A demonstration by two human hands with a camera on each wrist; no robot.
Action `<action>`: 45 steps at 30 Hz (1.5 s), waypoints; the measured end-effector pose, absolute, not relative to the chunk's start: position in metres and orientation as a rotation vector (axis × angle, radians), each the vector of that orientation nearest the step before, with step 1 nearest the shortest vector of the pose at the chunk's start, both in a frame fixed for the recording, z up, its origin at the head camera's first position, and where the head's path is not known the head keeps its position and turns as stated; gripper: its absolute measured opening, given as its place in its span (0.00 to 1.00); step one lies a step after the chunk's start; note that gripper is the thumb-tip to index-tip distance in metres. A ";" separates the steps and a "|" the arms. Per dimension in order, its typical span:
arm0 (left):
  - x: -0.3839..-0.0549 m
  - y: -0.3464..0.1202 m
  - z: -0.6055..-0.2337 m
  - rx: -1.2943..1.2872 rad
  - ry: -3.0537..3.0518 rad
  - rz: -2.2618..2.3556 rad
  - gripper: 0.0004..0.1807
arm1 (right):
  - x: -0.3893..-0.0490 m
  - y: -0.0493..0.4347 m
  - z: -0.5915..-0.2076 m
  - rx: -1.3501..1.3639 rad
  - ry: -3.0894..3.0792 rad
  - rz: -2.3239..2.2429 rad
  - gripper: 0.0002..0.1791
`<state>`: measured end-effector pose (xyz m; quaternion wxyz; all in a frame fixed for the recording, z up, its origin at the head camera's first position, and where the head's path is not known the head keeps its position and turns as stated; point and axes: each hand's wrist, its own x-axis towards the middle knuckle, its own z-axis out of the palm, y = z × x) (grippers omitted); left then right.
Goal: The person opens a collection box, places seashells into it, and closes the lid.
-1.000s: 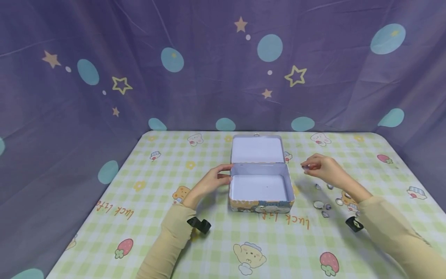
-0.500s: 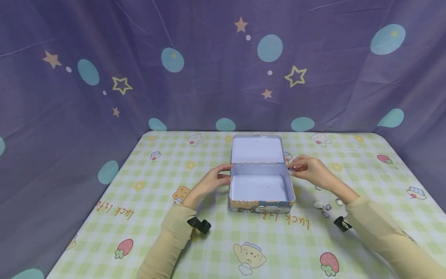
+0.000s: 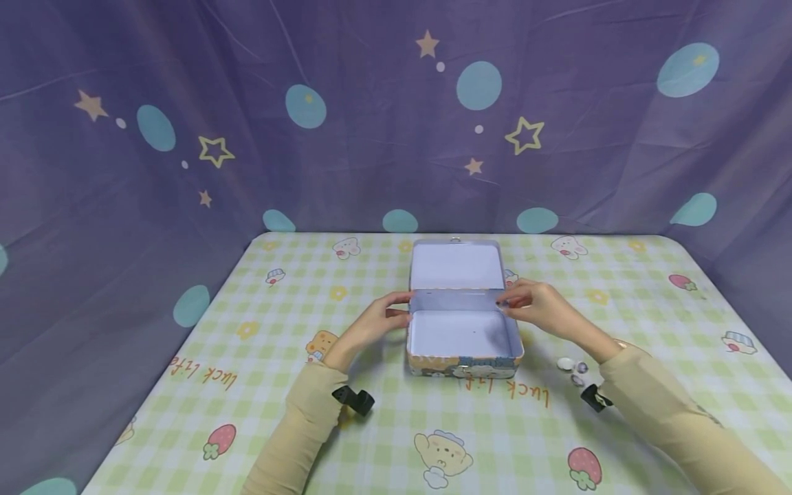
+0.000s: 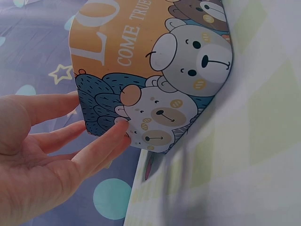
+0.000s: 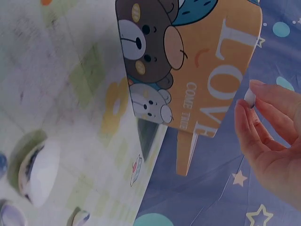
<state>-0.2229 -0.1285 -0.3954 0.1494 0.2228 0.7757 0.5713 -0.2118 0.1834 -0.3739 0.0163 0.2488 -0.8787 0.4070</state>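
A tin box (image 3: 464, 366) printed with cartoon bears stands on the table, its lid (image 3: 458, 265) swung back and its pale interior showing. My left hand (image 3: 379, 320) rests against the box's left side, fingers fairly straight; in the left wrist view fingertips (image 4: 123, 128) touch the printed wall. Over the box's right rim, my right hand (image 3: 544, 311) pinches a small whitish seashell (image 5: 250, 98) between thumb and fingertips. More shells lie on the table to the right of the box, among them a larger white shell (image 5: 43, 173) and a small purplish one (image 3: 581, 368).
A green checked cloth (image 3: 346, 454) with cartoon prints covers the table. Behind and at the sides hangs a purple curtain (image 3: 371, 172) with stars and blue dots. The right forearm's sleeve (image 3: 656, 399) passes over some of the shells.
My right hand has moved left with the pinched shell, from beside the box to over its right rim. The left hand and the box have stayed put.
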 end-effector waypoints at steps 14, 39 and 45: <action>-0.223 -0.128 -0.395 0.618 2.216 1.648 0.27 | -0.214 0.168 -0.378 0.830 -2.713 1.299 0.11; -0.225 -0.128 -0.397 0.614 2.237 1.629 0.27 | -0.204 0.204 -0.367 0.799 -2.710 1.232 0.15; -0.224 -0.129 -0.396 0.624 2.225 1.628 0.27 | -0.202 0.220 -0.371 0.757 -2.712 1.191 0.15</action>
